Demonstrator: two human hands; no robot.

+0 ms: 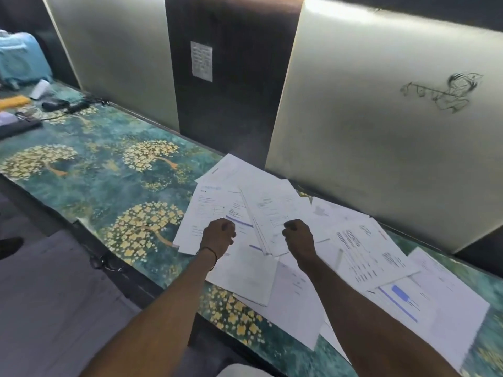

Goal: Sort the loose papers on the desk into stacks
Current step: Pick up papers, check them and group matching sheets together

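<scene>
Several loose white printed papers (362,248) lie overlapping on the right half of the desk (109,186). A thin sheaf of papers (269,210) is tilted up in the middle of the pile, its layered left edge showing. My right hand (299,238) grips this sheaf at its near right corner, thumb on top. My left hand (217,236) hovers just left of the sheaf with curled fingers, over a sheet with a purple line (239,221). Whether it pinches that sheet is hidden by the knuckles.
The desk has a teal cover with golden trees. Pale partition panels (381,131) stand right behind the papers. At the far left lie a blue bag (21,58), cables, a black device (54,104) and a yellow cloth (13,102). The desk's front edge runs diagonally below my arms.
</scene>
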